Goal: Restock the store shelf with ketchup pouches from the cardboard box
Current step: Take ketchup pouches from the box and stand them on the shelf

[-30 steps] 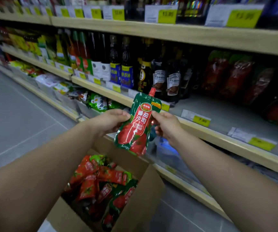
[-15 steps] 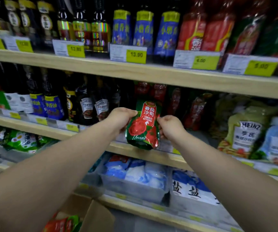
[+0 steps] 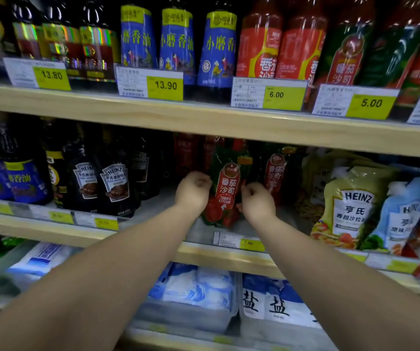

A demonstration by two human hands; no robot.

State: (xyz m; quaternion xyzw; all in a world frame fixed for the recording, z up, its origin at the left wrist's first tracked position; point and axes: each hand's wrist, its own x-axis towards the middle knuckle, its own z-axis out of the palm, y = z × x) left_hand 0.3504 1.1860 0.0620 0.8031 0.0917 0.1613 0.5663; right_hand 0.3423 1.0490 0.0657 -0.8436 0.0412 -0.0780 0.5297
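A green and red ketchup pouch stands upright on the grey floor of the middle shelf, just behind the shelf's front edge. My left hand holds its left edge with curled fingers. My right hand pinches its right edge. More ketchup pouches stand behind it in the dark back of the shelf. The cardboard box is out of view.
Dark Heinz sauce pouches stand to the left, and yellow and blue Heinz salad dressing pouches to the right. The wooden upper shelf hangs close above. White salt bags fill the shelf below.
Both hands lifted the pouch up from over the box and carried it into the middle shelf, where it now stands. The view rose and the box dropped out of sight.
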